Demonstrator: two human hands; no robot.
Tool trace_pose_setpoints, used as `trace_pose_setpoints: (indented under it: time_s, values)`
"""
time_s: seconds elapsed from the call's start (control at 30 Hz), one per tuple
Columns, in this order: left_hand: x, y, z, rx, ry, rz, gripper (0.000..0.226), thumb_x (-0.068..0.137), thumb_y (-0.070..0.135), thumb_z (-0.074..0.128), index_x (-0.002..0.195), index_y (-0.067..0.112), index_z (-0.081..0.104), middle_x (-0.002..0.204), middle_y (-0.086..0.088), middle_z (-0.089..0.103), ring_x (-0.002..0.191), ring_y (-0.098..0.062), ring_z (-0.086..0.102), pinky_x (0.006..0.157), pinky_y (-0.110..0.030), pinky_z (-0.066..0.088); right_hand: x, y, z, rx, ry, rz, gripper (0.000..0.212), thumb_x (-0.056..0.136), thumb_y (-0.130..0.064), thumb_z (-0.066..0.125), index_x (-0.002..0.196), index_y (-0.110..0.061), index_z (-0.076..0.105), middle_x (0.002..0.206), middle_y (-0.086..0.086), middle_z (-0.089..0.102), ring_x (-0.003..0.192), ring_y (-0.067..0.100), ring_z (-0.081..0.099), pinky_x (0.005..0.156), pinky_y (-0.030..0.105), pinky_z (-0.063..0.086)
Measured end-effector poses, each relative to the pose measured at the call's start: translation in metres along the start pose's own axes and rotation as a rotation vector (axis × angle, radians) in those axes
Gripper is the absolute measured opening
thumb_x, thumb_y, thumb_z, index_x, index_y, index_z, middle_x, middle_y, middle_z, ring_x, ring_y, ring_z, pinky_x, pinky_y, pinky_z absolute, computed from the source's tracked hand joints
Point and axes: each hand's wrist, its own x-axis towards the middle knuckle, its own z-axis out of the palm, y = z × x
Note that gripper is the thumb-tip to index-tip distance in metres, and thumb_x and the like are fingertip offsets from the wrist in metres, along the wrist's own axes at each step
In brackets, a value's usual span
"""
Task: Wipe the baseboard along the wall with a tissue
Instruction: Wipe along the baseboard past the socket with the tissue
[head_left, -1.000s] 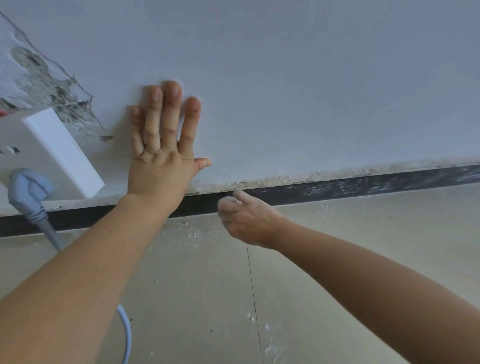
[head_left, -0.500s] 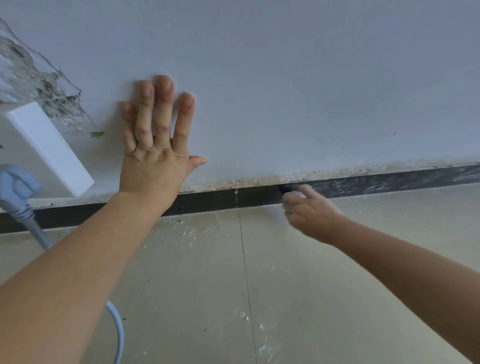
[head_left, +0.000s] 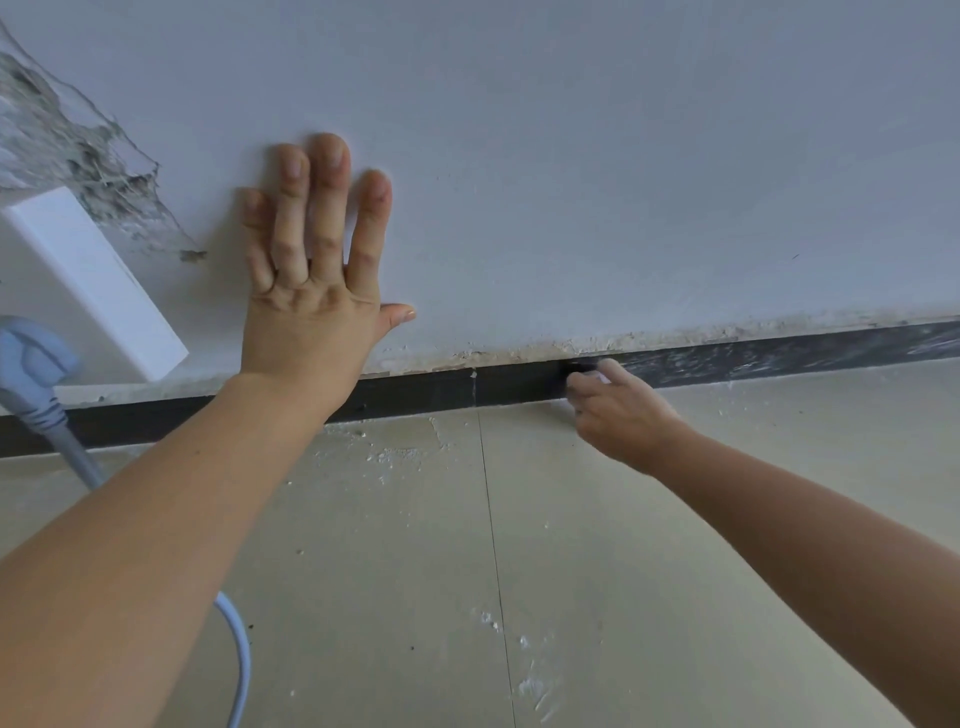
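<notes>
A dark baseboard (head_left: 431, 387) runs along the foot of the white wall (head_left: 597, 156). Left of my right hand it looks clean and black; to the right it is streaked with white dust (head_left: 779, 358). My right hand (head_left: 618, 413) is closed and pressed against the baseboard, with only a small white bit of the tissue (head_left: 602, 378) showing by the fingers. My left hand (head_left: 311, 291) lies flat on the wall above the baseboard, fingers spread, holding nothing.
A white socket box (head_left: 98, 280) sticks out of the wall at the left, under cracked plaster (head_left: 78, 150). A pale blue plug (head_left: 31, 364) and its cable (head_left: 239, 660) hang beneath my left arm. Beige floor tiles (head_left: 571, 545) carry white plaster crumbs (head_left: 395, 457).
My right hand has slid to the right along the baseboard with the tissue, leaving a darker stretch behind it. My left hand has stayed flat on the wall.
</notes>
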Motion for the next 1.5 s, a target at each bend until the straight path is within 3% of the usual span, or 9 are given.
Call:
trace_pose_setpoints:
  time_s: [0.1,0.23,0.43,0.6,0.73,0.93,1.17,1.3,1.5]
  values:
    - [0.002,0.000,0.000,0.002,0.005,0.002,0.133,0.070,0.059,0.071,0.144,0.015,-0.030,0.144,-0.018,-0.002,0.130,-0.042,0.010,0.112,-0.041,-0.022,-0.006,-0.010,-0.010,0.138,-0.034,0.134,0.011,0.065,-0.011,0.069,0.062,-0.020,0.065,0.068,-0.005,0.061,0.084,0.019,0.056,0.075,0.035,0.036]
    - [0.003,0.005,-0.003,-0.014,0.016,-0.013,0.134,0.069,0.058,0.072,0.145,0.015,-0.029,0.144,-0.017,0.004,0.130,-0.041,0.011,0.112,-0.040,-0.022,0.034,-0.036,-0.035,0.175,0.187,0.044,0.033,0.079,-0.009,0.035,0.073,-0.019,0.067,0.082,-0.004,0.063,0.095,0.020,0.057,0.077,0.037,0.028]
    - [0.006,0.017,0.003,-0.093,0.047,0.010,0.128,0.074,0.057,0.068,0.145,0.017,-0.030,0.149,-0.016,-0.028,0.133,-0.039,0.002,0.113,-0.040,-0.021,0.070,-0.042,-0.048,-0.054,0.051,-0.145,0.010,0.075,-0.023,0.065,0.068,-0.028,0.071,0.077,-0.013,0.065,0.094,0.011,0.051,0.081,0.031,0.036]
    - [0.004,0.011,-0.003,-0.061,0.039,-0.005,0.128,0.074,0.056,0.072,0.146,0.014,-0.026,0.147,-0.019,0.000,0.131,-0.043,0.008,0.112,-0.040,-0.022,0.029,-0.004,-0.020,-0.189,-0.053,-0.189,0.010,0.066,-0.023,0.071,0.058,-0.028,0.069,0.071,-0.013,0.062,0.090,0.008,0.053,0.076,0.027,0.036]
    - [0.004,0.003,-0.003,-0.037,0.012,-0.006,0.129,0.073,0.054,0.074,0.147,0.015,-0.024,0.147,-0.020,-0.001,0.132,-0.043,0.007,0.112,-0.040,-0.022,-0.002,0.014,0.002,-0.179,-0.138,-0.111,0.013,0.073,-0.016,0.067,0.063,-0.024,0.068,0.071,-0.010,0.064,0.091,0.014,0.049,0.076,0.029,0.036]
    - [0.001,0.002,-0.001,-0.063,-0.009,-0.014,0.129,0.072,0.051,0.075,0.149,0.016,-0.023,0.148,-0.004,-0.043,0.138,-0.023,-0.038,0.114,-0.041,-0.023,0.024,-0.023,-0.037,-0.035,0.151,-0.125,0.015,0.077,-0.016,0.060,0.067,-0.022,0.069,0.073,-0.009,0.059,0.086,0.013,0.050,0.074,0.029,0.041]
    - [-0.002,-0.002,-0.011,-0.080,-0.057,0.016,0.137,0.064,0.044,0.083,0.150,0.017,-0.020,0.151,-0.003,-0.038,0.140,-0.022,-0.033,0.115,-0.042,-0.014,0.035,0.009,-0.036,-0.036,0.145,-0.146,0.020,0.082,-0.015,0.056,0.078,-0.024,0.073,0.094,-0.012,0.066,0.103,0.013,0.052,0.082,0.030,0.040]
    - [-0.003,0.007,-0.020,-0.073,-0.062,-0.007,0.128,0.071,0.046,0.078,0.151,0.011,-0.015,0.152,-0.008,-0.035,0.142,-0.025,-0.028,0.117,-0.043,-0.013,-0.030,0.024,-0.009,0.052,-0.111,0.054,0.020,0.085,-0.013,0.055,0.078,-0.020,0.072,0.086,-0.007,0.067,0.101,0.018,0.050,0.085,0.034,0.037]
    - [0.025,0.071,-0.029,0.018,-0.008,0.177,0.107,0.081,0.047,0.065,0.154,0.005,-0.002,0.160,-0.014,-0.009,0.147,-0.026,-0.002,0.117,-0.044,0.000,-0.082,0.021,-0.028,0.278,-0.107,0.271,0.013,0.082,-0.013,0.061,0.087,-0.021,0.071,0.094,-0.007,0.065,0.099,0.019,0.050,0.081,0.033,0.034]
